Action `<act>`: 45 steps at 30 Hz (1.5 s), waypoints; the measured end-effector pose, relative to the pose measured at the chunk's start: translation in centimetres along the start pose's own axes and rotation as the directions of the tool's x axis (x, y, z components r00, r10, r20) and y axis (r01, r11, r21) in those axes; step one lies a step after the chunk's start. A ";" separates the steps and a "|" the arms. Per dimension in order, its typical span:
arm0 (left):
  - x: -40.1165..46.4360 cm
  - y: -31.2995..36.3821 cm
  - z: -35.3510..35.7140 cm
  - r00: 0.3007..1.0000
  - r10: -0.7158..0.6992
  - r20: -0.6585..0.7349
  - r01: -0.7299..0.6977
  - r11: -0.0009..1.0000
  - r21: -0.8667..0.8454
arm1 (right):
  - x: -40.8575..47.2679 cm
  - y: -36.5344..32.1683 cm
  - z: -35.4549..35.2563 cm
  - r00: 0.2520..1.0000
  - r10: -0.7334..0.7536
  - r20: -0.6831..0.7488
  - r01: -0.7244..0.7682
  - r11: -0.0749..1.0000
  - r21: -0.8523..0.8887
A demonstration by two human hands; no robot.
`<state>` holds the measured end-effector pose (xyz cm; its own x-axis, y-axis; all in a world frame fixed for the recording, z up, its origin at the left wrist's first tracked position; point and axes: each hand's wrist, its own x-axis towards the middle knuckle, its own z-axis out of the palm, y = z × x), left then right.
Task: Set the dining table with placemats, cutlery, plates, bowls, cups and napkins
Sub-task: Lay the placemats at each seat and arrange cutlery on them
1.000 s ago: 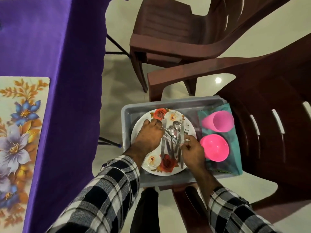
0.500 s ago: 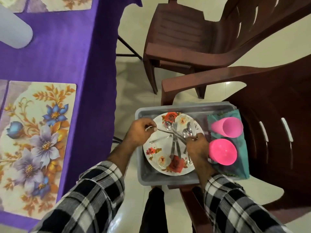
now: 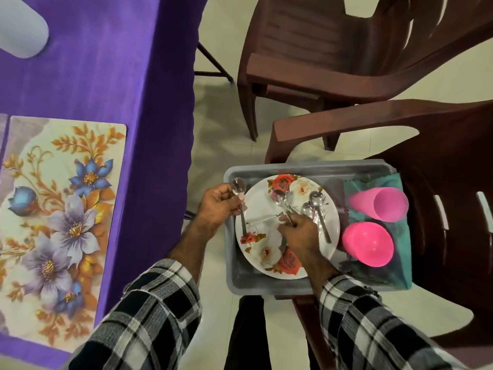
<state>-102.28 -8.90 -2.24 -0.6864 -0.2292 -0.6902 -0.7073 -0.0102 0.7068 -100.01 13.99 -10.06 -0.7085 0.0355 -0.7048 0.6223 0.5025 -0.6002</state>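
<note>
A grey tub (image 3: 240, 281) stands on a brown chair seat. In it lies a white floral plate (image 3: 260, 209) with several steel spoons (image 3: 316, 202) and other cutlery on top. My left hand (image 3: 217, 206) grips one spoon (image 3: 238, 186) at the plate's left rim, its bowl pointing up. My right hand (image 3: 300, 232) pinches another spoon (image 3: 280, 196) over the middle of the plate. A pink cup (image 3: 380, 204) lies on its side and a pink bowl (image 3: 368, 244) sits on a teal napkin (image 3: 400, 236) in the tub's right half.
A table with a purple cloth (image 3: 106, 84) is at the left, with a floral placemat (image 3: 58, 217) on it and a pale rounded object (image 3: 20, 30) at its far corner. Two brown plastic chairs (image 3: 333, 57) stand beside the table on a light tiled floor.
My left hand has lifted a spoon off the pile and drawn it to the plate's left rim. My right hand stays on the cutlery. The view has shifted, showing more of the placemat.
</note>
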 end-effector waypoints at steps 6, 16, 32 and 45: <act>0.2 0.2 -2.1 0.997 -0.014 -0.073 0.021 0.996 0.089 | 0.6 -2.1 2.4 0.978 -0.196 0.071 0.207 0.951 -0.230; -4.4 -0.2 -3.9 0.988 -0.105 -0.110 0.099 0.993 -0.059 | -2.1 -4.2 -0.9 0.890 -0.394 0.230 0.457 0.774 -0.438; -26.2 -1.3 -9.9 0.953 0.059 -0.299 -0.077 0.996 -0.047 | -23.4 -16.7 -0.9 0.796 -0.246 0.552 0.144 0.964 0.222; -36.0 -11.6 -32.0 0.898 -0.022 -0.440 -0.141 0.932 -0.333 | -40.7 -19.2 22.0 0.902 -0.228 0.366 0.022 0.872 0.489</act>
<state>-63.97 -31.62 19.40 -0.5263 -0.6339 -0.5667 -0.5068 -0.3012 0.8077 -75.74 -16.08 21.84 -0.6592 -0.3993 -0.6372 0.6899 0.0162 -0.7238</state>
